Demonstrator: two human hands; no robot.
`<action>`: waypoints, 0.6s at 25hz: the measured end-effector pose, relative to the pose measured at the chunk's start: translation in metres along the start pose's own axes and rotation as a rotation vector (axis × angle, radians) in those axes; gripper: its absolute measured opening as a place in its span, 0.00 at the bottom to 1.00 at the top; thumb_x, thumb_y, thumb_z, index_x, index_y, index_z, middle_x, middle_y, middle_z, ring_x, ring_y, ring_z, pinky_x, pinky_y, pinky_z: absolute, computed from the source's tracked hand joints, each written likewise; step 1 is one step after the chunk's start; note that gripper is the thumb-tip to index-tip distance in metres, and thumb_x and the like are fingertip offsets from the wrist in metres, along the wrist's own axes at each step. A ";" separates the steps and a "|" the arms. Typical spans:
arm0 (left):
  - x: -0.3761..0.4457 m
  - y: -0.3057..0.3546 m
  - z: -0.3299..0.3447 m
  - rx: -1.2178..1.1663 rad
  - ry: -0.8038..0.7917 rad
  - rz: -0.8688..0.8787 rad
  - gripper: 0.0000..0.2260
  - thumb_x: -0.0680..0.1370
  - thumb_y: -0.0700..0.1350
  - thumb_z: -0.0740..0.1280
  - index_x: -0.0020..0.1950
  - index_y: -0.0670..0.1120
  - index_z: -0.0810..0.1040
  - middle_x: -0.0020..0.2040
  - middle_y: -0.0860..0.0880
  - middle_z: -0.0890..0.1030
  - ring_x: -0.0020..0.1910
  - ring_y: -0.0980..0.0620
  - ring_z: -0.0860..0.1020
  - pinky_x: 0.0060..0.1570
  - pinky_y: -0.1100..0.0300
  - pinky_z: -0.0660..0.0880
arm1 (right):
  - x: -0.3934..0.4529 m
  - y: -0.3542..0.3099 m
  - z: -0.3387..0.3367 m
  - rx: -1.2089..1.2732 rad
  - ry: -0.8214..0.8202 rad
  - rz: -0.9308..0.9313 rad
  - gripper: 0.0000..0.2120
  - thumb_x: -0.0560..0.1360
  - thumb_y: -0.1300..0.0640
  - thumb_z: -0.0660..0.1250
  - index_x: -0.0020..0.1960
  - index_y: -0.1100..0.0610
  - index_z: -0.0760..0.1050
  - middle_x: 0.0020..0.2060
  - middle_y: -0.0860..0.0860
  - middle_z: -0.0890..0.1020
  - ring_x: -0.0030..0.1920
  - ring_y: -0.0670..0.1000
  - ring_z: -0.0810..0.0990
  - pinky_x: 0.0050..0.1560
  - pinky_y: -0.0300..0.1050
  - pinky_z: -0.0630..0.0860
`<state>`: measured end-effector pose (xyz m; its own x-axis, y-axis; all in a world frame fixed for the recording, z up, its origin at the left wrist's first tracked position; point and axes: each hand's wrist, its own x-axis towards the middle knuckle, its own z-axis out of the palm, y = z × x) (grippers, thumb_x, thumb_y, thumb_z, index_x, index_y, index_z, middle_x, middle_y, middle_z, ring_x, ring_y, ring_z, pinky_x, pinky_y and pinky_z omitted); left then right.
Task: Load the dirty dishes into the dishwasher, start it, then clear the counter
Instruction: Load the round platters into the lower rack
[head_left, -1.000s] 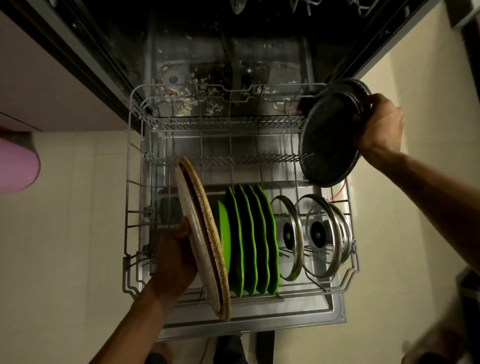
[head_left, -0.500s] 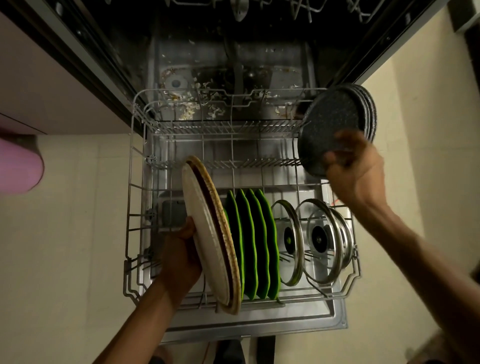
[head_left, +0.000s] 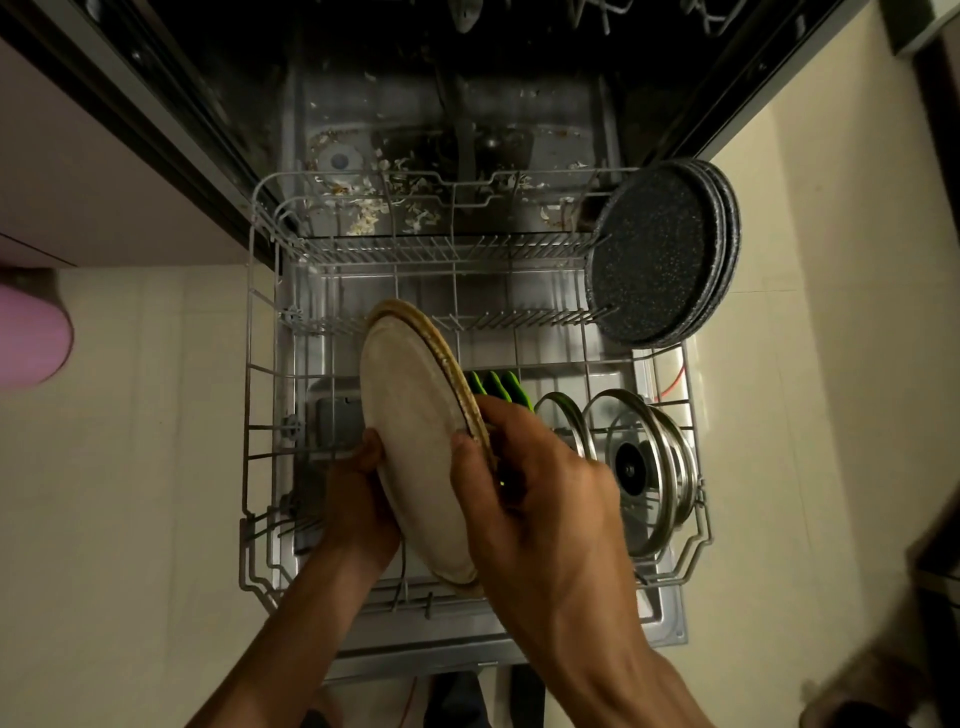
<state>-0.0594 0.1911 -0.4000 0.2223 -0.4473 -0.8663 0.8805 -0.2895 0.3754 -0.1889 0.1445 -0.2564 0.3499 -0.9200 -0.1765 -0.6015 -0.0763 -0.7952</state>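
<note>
Seen from above, a wire lower rack (head_left: 260, 364) stood pulled out of an open dishwasher (head_left: 447, 119), with both hands working over its front half.

The left hand (head_left: 363, 499) came in from below on the left. Its thumb (head_left: 371, 449) pressed the pale face of a beige plate (head_left: 415, 441), and the rest of its fingers were hidden behind the plate, so I cannot tell how they lay. The plate stood on edge, tilted, over the rack's front row. It looked like stiff, fairly heavy and breakable stoneware, best held by the rim from both sides. A second rim showed just behind it, so the hands seemed to hold two beige plates together.

The right hand (head_left: 524, 488) pinched the plates' right-hand rim, its thumb on the pale face and its fingers curled round the back edge.

Just beyond the right hand's fingers, the tips of green plates (head_left: 498, 387) showed. At least three could be counted; the rest were hidden by the hand.

Right of the knuckles, glass pot lids (head_left: 639, 467) with steel rims stood on edge, two or three. They were likely slippery and fragile.

Well beyond the fingers, at the far right corner, three speckled dark plates (head_left: 660, 254) leaned on edge.
</note>
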 end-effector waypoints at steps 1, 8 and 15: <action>-0.003 0.000 0.002 0.009 -0.016 -0.012 0.19 0.81 0.47 0.60 0.68 0.40 0.72 0.57 0.38 0.78 0.57 0.39 0.79 0.47 0.48 0.78 | -0.002 -0.003 0.001 -0.016 0.031 -0.005 0.12 0.78 0.45 0.58 0.59 0.45 0.73 0.38 0.44 0.83 0.33 0.46 0.81 0.33 0.47 0.80; 0.004 0.003 -0.009 0.011 -0.052 -0.005 0.15 0.84 0.46 0.54 0.65 0.42 0.73 0.54 0.42 0.78 0.55 0.45 0.79 0.44 0.54 0.79 | -0.013 -0.018 -0.014 -0.157 0.170 -0.180 0.10 0.77 0.50 0.65 0.58 0.45 0.74 0.33 0.41 0.81 0.29 0.42 0.80 0.26 0.40 0.78; -0.005 0.005 -0.003 0.018 0.057 0.020 0.08 0.80 0.44 0.59 0.51 0.47 0.79 0.47 0.44 0.81 0.50 0.43 0.78 0.42 0.50 0.72 | 0.018 0.010 -0.080 -0.203 0.403 -0.134 0.10 0.77 0.56 0.64 0.55 0.48 0.80 0.33 0.39 0.80 0.36 0.45 0.81 0.35 0.30 0.76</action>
<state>-0.0544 0.1942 -0.3951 0.2639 -0.4043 -0.8757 0.8681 -0.2961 0.3983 -0.2459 0.0970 -0.2214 0.1519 -0.9697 0.1914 -0.7123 -0.2417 -0.6589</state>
